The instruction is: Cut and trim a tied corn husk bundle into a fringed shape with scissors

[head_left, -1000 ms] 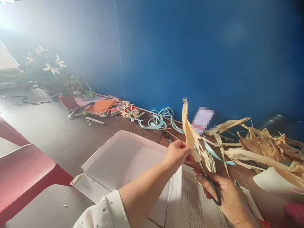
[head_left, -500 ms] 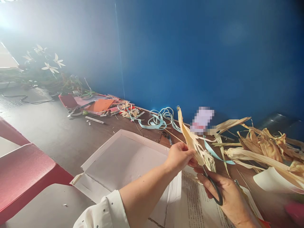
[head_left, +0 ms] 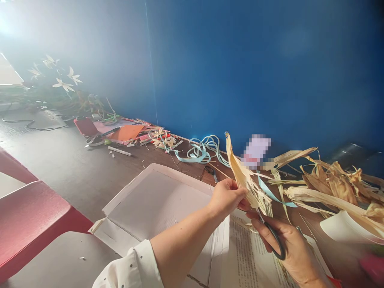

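My left hand [head_left: 225, 197] pinches a long pale dried corn husk [head_left: 241, 174] and holds it up above the table. Its tip points up and to the left. My right hand [head_left: 288, 250] grips black-handled scissors [head_left: 271, 235], fingers through the loops. The blades reach up into the frayed lower end of the husk. Both hands hover over an opened white cardboard box [head_left: 156, 202] and a printed paper sheet [head_left: 249, 256].
A heap of dried corn husks [head_left: 333, 188] lies at the right, beside a white cup [head_left: 345, 228]. Light blue ribbon [head_left: 201, 152], coloured paper [head_left: 124, 133], another pair of scissors [head_left: 211, 172] and husk flowers [head_left: 64, 78] sit along the blue wall. A red chair [head_left: 30, 218] stands at left.
The husk tilted and dropped a little to the left, then steadied. My right hand with the scissors slid slightly right and down along the husk's base.
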Demonstrator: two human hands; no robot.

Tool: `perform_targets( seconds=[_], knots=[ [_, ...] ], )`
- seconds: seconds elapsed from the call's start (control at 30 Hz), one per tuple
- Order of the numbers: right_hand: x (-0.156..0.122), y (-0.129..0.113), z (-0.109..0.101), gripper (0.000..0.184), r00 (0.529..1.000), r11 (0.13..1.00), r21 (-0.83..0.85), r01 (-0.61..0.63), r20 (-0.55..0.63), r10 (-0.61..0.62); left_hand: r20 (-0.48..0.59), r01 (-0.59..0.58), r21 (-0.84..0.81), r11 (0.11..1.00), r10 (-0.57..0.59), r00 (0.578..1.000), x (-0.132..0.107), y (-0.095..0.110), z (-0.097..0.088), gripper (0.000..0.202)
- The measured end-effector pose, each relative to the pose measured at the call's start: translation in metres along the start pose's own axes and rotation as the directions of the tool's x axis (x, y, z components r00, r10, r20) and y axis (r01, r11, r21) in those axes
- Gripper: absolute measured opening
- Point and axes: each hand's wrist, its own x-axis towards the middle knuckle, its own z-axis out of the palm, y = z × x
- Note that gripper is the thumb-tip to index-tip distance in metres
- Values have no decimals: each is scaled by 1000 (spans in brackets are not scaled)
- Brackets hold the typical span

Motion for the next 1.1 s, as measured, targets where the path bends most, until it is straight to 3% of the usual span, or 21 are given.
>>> perform_targets(
  seconds=[0.27, 0.57, 0.83, 1.03, 1.1],
  knots=[
    [1, -3, 4, 32, 999, 999, 36, 28, 22, -29, 63, 45, 40, 998, -47, 997, -3, -5, 2, 14],
    [-1, -4, 1, 48, 999, 995, -83, 48, 10, -47, 65, 43, 60, 997, -47, 997, -6, -4, 5, 13],
    [0, -2, 1, 47, 997, 992, -101, 74, 0, -74, 74, 60, 44, 997, -63, 995, -4, -4, 4, 11],
    [-1, -3, 4, 31, 998, 998, 12, 57, -3, -57, 23, -27, 18, 999, 27, 999, 1, -6, 1, 7],
    [-1, -3, 4, 34, 999, 998, 49, 49, -2, -49, 22, -25, 23, 999, 24, 999, 2, -7, 1, 10]
  ],
)
